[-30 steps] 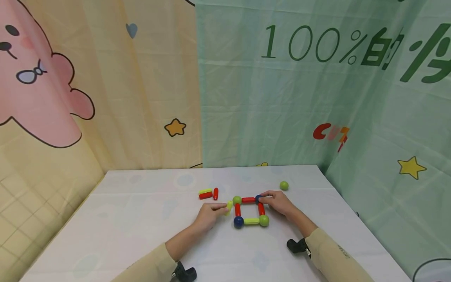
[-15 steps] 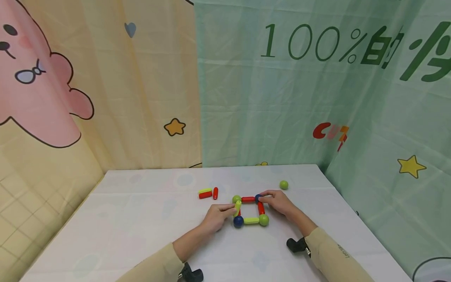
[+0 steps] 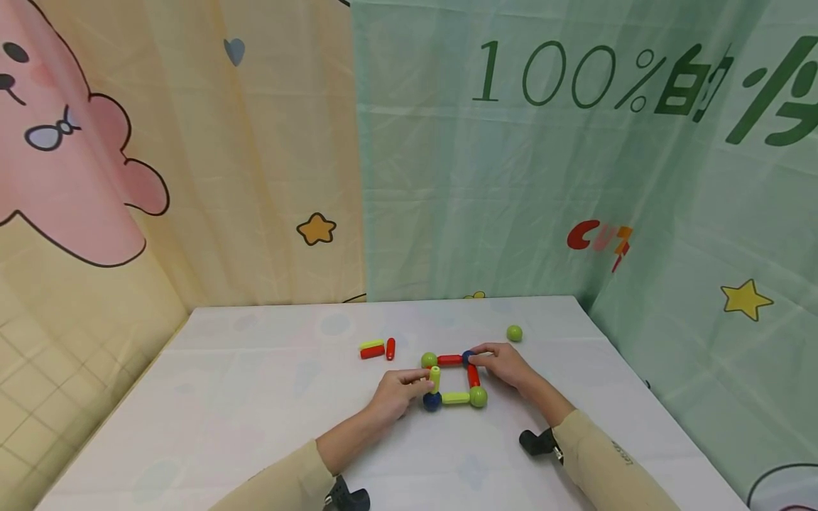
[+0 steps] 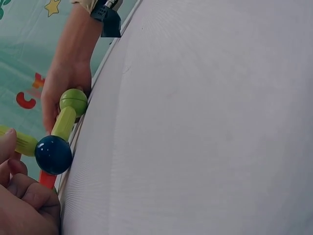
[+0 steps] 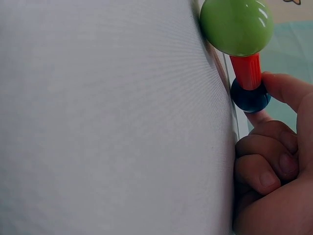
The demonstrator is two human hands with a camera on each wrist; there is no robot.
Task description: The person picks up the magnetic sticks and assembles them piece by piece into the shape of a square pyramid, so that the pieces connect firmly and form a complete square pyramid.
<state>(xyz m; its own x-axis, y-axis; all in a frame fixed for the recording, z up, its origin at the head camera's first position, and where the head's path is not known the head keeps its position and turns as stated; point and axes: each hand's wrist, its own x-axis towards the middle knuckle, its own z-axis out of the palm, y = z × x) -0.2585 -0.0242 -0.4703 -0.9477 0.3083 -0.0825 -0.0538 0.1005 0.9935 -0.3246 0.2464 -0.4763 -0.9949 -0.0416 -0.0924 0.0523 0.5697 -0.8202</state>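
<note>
Left hand (image 3: 397, 394) grip pinches yellow-green rod (image 3: 435, 375), upright on near blue ball (image 3: 432, 402), lower middle of frame. Best seated straight down, no tilt; right hand (image 3: 505, 365), pinching far blue ball (image 5: 250, 98), should brace.

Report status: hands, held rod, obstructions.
Left hand pinching yellow-green rod, upright against near blue ball. Right hand holding far blue ball. Nothing seen in the way; loose green ball lies apart.

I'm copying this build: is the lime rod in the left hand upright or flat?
Upright: the left hand pinches the lime rod, rising from the nearer blue ball.
</note>
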